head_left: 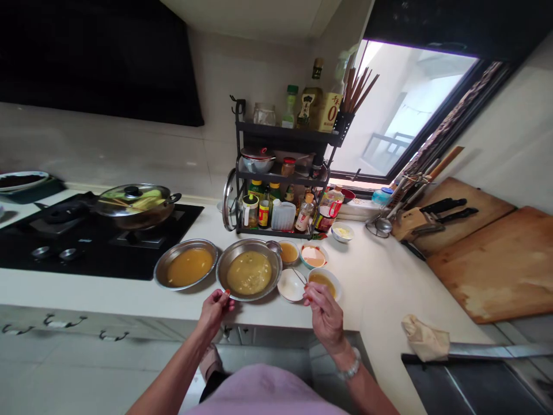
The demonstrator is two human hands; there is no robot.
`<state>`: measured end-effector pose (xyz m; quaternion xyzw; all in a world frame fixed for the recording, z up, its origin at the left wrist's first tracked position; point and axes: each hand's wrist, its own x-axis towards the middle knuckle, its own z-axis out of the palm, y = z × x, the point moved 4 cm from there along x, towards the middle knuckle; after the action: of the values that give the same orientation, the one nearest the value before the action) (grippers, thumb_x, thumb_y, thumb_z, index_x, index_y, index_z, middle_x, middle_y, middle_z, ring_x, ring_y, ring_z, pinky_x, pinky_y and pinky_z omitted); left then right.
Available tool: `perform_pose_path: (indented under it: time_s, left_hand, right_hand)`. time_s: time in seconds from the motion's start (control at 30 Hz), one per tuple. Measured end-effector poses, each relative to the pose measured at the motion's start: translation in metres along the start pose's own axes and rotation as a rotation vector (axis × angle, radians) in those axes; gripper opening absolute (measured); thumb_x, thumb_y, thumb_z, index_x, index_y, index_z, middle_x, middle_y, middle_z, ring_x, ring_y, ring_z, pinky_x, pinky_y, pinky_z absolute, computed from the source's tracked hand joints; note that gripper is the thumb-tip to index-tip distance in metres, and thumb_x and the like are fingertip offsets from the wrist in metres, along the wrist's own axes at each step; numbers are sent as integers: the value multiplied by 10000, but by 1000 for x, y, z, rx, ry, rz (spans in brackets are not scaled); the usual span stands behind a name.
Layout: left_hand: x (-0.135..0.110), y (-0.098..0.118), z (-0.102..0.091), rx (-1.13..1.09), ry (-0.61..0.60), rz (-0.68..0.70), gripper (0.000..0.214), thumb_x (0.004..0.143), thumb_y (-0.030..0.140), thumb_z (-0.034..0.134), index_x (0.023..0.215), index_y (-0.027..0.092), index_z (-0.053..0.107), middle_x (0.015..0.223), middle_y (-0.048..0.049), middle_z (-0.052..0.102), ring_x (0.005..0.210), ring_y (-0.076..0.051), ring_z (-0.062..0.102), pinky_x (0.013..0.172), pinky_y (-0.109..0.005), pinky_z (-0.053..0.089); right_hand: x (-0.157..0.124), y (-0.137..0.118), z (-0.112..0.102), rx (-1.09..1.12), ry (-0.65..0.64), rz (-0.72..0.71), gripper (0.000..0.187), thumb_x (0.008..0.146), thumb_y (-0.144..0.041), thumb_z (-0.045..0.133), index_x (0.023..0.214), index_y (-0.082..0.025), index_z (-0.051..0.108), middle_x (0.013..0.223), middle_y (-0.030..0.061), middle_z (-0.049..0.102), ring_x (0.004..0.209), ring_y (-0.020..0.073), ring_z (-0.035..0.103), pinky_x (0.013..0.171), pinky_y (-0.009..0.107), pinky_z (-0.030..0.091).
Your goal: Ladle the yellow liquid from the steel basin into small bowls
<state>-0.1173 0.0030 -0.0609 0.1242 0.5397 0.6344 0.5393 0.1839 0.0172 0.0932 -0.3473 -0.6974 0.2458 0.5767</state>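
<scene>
My left hand (215, 311) grips the near rim of a metal bowl (249, 270) holding yellowish beaten liquid, at the counter's front edge. My right hand (323, 314) is closed on a pair of thin chopsticks (299, 276), whose tips reach over a small white dish (291, 285). A white bowl of brown sauce (324, 282) sits just beyond my right fingers. A second metal bowl (186, 264) of orange-yellow liquid stands to the left, touching the first.
A lidded pan (133, 203) sits on the black hob (99, 236) at the left. A black spice rack (283, 173) with bottles stands behind the bowls. Small bowls (313, 255) lie near it. Wooden cutting boards (496, 259), knives and a cloth (425, 338) are on the right.
</scene>
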Motion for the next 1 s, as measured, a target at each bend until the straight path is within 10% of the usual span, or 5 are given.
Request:
perform_pose_path:
  time_s: [0.23,0.37,0.6,1.0]
  left_hand:
    - [2,-1,-2,-11,0,-6,334,592,229,812,664,186,489,534,54,574,487,-99,583,484,-206,495]
    - [3,-1,-3,-2,-1,-13,330,595,224,811,669,184,492,548,49,588,486,-101,587,486,-212,501]
    - [3,-1,-4,10,-7,-19,341,598,212,808,649,187,471,551,49,585,499,-102,593,502,-212,511]
    - [4,-2,-4,-9,31,-26,320,614,159,791,653,186,474,536,46,590,487,-106,597,484,-206,514]
  right_hand:
    - [-13,17,-69,-193,369,333,336,900,-464,486,980,-171,631,628,7,626,471,143,572,492,292,533]
    - [-32,31,-102,-284,363,389,362,866,-496,519,960,-169,642,652,4,624,490,141,582,466,275,522]
    - [-50,39,-107,-338,233,392,326,835,-487,532,886,-200,676,692,22,656,519,162,625,487,285,531]
    - [-55,51,-135,-28,683,629,377,743,-488,660,869,-137,604,503,-12,620,407,142,571,385,239,474]
